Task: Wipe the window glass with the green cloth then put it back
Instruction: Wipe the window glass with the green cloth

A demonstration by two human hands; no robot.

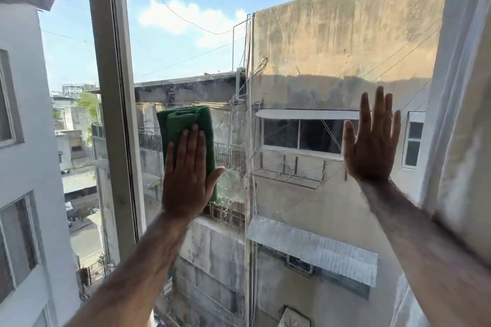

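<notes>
The window glass [279, 34] fills the middle of the view, with buildings and sky behind it. A folded green cloth [183, 125] lies flat against the left part of the pane. My left hand [187, 175] presses on the cloth's lower half with flat fingers, thumb out to the right. My right hand [372, 141] rests flat on the bare glass at the right, fingers spread upward, holding nothing.
A pale vertical window frame [114, 103] stands just left of the cloth. Left of it is an open gap to the outside, with a white building [24, 167]. A white curtain [462, 114] hangs along the right edge.
</notes>
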